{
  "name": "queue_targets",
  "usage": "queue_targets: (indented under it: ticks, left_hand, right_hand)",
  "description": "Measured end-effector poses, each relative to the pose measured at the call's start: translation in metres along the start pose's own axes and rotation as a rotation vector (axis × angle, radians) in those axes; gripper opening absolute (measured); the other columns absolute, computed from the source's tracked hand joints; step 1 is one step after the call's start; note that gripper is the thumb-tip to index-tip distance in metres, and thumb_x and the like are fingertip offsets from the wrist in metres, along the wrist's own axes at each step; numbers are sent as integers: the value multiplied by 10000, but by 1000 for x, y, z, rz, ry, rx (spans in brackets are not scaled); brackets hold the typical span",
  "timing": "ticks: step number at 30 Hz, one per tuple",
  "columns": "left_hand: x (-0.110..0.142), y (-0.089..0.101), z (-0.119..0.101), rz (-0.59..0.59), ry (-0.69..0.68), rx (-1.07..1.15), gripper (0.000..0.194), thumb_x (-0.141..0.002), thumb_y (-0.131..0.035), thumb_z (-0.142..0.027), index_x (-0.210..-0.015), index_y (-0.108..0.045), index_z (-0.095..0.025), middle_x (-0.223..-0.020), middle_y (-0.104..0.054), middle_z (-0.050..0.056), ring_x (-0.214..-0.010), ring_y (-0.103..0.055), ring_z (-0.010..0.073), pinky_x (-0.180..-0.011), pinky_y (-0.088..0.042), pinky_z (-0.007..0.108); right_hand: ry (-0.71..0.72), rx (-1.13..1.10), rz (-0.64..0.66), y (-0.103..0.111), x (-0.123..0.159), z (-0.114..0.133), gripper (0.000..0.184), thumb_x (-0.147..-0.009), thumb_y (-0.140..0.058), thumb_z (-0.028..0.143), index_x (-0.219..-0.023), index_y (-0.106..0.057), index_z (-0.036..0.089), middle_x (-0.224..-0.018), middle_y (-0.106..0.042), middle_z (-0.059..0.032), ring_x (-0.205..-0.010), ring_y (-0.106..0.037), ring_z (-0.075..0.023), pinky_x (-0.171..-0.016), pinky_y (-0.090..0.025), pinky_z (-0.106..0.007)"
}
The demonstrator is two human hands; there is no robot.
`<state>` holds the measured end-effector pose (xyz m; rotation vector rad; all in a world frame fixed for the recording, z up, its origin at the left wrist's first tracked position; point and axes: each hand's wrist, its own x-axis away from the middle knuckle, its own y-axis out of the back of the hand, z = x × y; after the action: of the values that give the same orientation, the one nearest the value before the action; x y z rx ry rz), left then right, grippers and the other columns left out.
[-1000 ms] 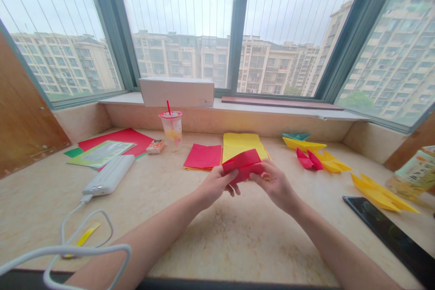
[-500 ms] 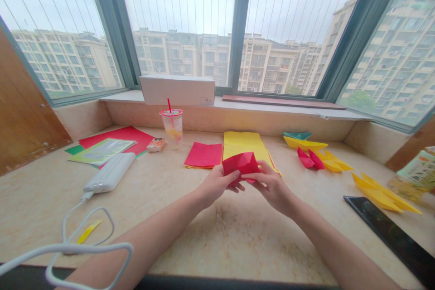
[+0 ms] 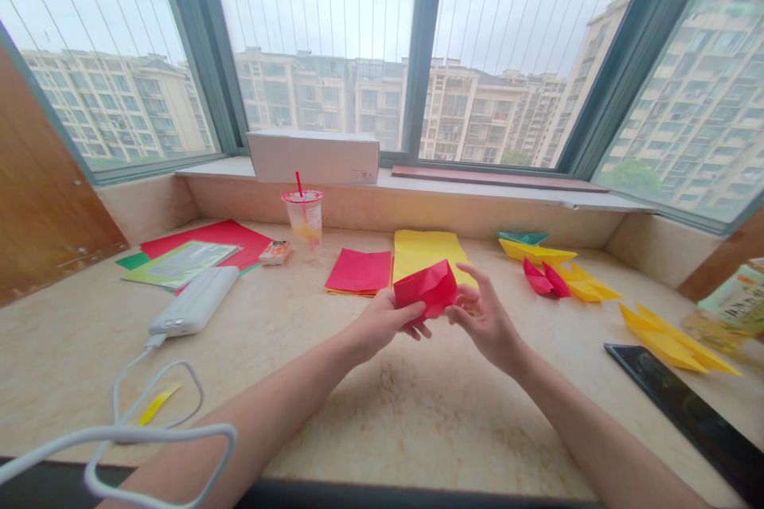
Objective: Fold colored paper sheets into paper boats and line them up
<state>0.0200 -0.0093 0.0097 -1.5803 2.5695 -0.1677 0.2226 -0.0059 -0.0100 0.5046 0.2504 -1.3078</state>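
A folded piece of red paper point(image 3: 426, 286) is raised above the counter, its right end slightly bulged. My left hand point(image 3: 391, 316) is closed on its lower left side, thumb in front and fingers behind. At the right end, my right hand point(image 3: 477, 310) has its thumb and curled fingers against the lower corner, while the index finger is lifted away from the paper. Behind them lie a stack of yellow paper point(image 3: 423, 246), partly covered by the held piece, and a stack of red squares point(image 3: 359, 269) with yellow-orange sheets beneath.
Folded yellow paper boats point(image 3: 668, 338), a red one point(image 3: 544, 280) and a green one point(image 3: 524, 238) stand at right, near a black phone point(image 3: 674, 402) and a bottle point(image 3: 734, 302). At left are a power bank point(image 3: 194, 302) with a white cable point(image 3: 149, 433), a cup point(image 3: 304, 221) and red sheets point(image 3: 239, 238).
The red paper has tilted and its right end has opened out a little. My right hand's fingers came over its front edge, then the index finger lifted away. My left hand keeps its hold.
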Motion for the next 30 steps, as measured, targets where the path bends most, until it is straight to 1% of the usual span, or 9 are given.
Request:
queue_targets:
  ticks: [3,7,14,17,19,21,24,27,30]
  left_hand:
    - [0,0,1,43,-18,-21,348,-759,-746,-408,-909,-697,-98,-791,-694,77,-603,-672,156,-542,-494,237]
    - [0,0,4,96,-21,-51,352,-783,-720,-424,-939,-703,-110,-798,-701,81,-611,-671,154,-548,-494,238]
    - [-1,0,6,72,-33,-59,353,-778,-721,-435,-908,-697,-107,-769,-692,73,-604,-672,167,-541,-492,255]
    - [-1,1,5,42,-41,-78,361,-778,-719,-445,-895,-693,-104,-750,-692,72,-594,-668,168,-530,-489,253]
    - [-2,2,5,23,-51,-93,358,-778,-718,-451,-862,-687,-105,-715,-684,63,-586,-665,167,-521,-484,248]
    - [-2,2,5,15,-60,-100,356,-776,-720,-455,-838,-681,-107,-691,-680,55,-577,-662,165,-514,-482,244]
    - [-2,2,6,21,-66,-111,359,-782,-714,-459,-862,-685,-109,-723,-701,67,-583,-666,162,-517,-485,237]
    - [-1,1,6,40,-63,-130,364,-804,-690,-463,-881,-694,-108,-759,-718,86,-600,-673,156,-519,-482,219]
    - [0,0,6,65,-58,-140,364,-812,-679,-467,-885,-694,-111,-741,-712,78,-591,-668,149,-507,-479,211]
  right_hand:
    - [-28,-77,10,-2,-1,-1,674,-837,-704,397,-1380,-313,313,-907,-670,-8,-661,-594,-145,-601,-511,-284]
    - [-51,-96,20,-4,-1,-4,740,-813,-730,399,-1400,-287,313,-900,-682,-12,-650,-601,-150,-566,-492,-273]
    - [-62,-79,50,-4,1,-3,797,-815,-729,420,-1442,-246,323,-912,-664,-18,-673,-603,-158,-592,-489,-285]
    - [-51,-115,55,-4,1,1,724,-880,-616,512,-1459,-230,315,-927,-639,-23,-614,-571,-135,-573,-482,-284]
    - [-29,-141,33,-4,0,4,650,-926,-502,565,-1459,-247,293,-841,-611,-4,-579,-562,-132,-551,-466,-279]
    - [-26,-153,17,-4,-1,6,613,-942,-455,576,-1445,-285,270,-755,-575,17,-562,-561,-135,-535,-451,-273]
    - [-60,-169,44,-3,-2,7,611,-929,-512,546,-1432,-305,268,-780,-575,16,-559,-552,-124,-523,-438,-259]
    - [-105,-184,79,-5,-1,7,671,-894,-602,494,-1448,-277,298,-882,-580,3,-575,-548,-105,-531,-446,-247]
    - [-138,-164,86,-6,1,8,710,-869,-655,434,-1453,-266,323,-926,-566,2,-617,-564,-107,-559,-468,-247]
